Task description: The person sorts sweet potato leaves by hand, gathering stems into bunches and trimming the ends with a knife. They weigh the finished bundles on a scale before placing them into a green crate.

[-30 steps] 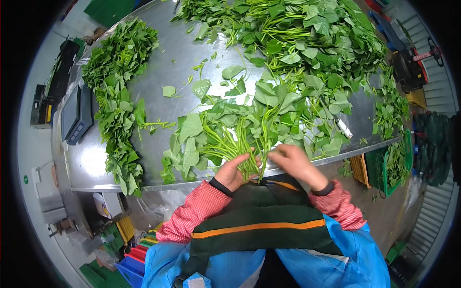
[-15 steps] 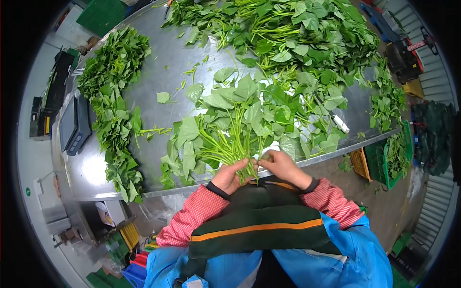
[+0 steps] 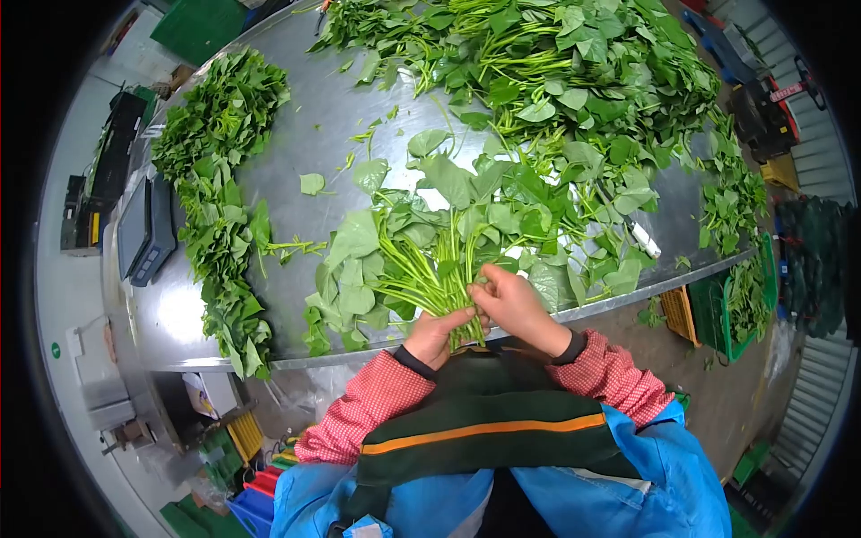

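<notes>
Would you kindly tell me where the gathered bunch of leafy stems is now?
The bunch is near the centre of the head view, at the table's near edge, in the left hand, the right hand alongside.

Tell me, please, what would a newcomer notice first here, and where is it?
Probably the large heap of leafy greens, towards the far right of the metal table. Next, the bunch of green stems at the near edge, held in the left hand, with the right hand against it. A long row of leaves along the left side may follow.
</notes>
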Demonstrator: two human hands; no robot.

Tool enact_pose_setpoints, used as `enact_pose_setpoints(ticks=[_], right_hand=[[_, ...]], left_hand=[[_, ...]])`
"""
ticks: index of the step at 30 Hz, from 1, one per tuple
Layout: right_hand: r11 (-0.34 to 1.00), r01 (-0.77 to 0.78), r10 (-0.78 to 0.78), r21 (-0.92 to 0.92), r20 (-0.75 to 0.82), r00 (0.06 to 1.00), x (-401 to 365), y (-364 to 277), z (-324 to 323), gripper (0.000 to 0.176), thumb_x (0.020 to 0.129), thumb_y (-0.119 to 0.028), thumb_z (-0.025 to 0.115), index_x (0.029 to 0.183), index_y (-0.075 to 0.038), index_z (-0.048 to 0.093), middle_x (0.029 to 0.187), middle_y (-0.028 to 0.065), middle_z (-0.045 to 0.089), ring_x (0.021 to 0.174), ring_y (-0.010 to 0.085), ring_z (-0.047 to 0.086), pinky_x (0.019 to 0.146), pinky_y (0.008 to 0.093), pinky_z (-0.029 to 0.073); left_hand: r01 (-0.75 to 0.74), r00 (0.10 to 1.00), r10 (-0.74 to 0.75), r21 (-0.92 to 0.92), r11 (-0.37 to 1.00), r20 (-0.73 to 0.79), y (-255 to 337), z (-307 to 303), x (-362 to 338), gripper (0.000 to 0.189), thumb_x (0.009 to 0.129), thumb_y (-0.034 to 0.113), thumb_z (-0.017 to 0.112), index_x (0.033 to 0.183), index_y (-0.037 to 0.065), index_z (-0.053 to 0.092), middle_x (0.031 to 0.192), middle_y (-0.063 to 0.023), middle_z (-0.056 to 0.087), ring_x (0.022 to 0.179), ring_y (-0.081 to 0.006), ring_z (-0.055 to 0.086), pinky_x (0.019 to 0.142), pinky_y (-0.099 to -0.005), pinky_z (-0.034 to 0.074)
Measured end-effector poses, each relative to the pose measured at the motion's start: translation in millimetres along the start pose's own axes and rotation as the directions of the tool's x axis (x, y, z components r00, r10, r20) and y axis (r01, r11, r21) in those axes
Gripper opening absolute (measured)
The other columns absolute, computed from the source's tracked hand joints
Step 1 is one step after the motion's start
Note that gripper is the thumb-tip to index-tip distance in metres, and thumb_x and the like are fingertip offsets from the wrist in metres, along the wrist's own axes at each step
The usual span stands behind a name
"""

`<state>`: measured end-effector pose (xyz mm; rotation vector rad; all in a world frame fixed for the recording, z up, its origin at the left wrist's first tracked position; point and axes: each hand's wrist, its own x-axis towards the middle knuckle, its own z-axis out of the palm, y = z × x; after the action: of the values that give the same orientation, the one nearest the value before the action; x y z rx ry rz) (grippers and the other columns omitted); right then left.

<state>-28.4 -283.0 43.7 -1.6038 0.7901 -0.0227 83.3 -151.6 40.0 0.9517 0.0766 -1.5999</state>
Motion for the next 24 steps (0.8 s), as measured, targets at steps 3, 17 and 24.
enact_pose_setpoints(ticks=[3,17,24], right_hand=[[0.999,-0.028,0.03,-0.034,0.059,0.998,5,-5,-8,0.03,0.091,-0.03,0.056,0.084,-0.001,0.049,0.061,0.0132,0.061,0.058,0.0268,0.064,0.051,0.037,0.045],[0.259,0.859,-0.744,-0.442,0.476,0.469,-24,-147,-58,0.068,0.064,-0.044,0.077,0.121,-0.014,0.056,0.11,0.0141,0.059,0.107,0.0319,0.056,0.096,0.0486,0.041],[0.198,0.876,-0.518,-0.439,0.712,0.474,5,-159,-55,0.095,0.058,-0.045,0.082,0.138,-0.015,0.043,0.119,0.0176,0.053,0.12,0.0349,0.048,0.107,0.0561,0.029]], left_hand=[[0.033,0.999,-0.033,0.028,0.999,-0.013,1,-5,1,0.029,0.091,0.008,0.059,0.119,0.003,0.054,0.1,-0.0088,0.064,0.088,-0.019,0.064,0.073,-0.0336,0.055],[-0.18,0.969,-0.007,0.729,0.661,0.245,108,53,-37,0.032,0.087,0.011,0.066,0.117,0.003,0.058,0.093,-0.008,0.066,0.092,-0.0185,0.061,0.083,-0.0322,0.049],[0.068,0.875,-0.379,0.7,0.711,0.301,115,31,-60,0.017,0.088,0.008,0.063,0.101,-0.001,0.055,0.084,-0.007,0.06,0.075,-0.0143,0.061,0.067,-0.0281,0.051]])
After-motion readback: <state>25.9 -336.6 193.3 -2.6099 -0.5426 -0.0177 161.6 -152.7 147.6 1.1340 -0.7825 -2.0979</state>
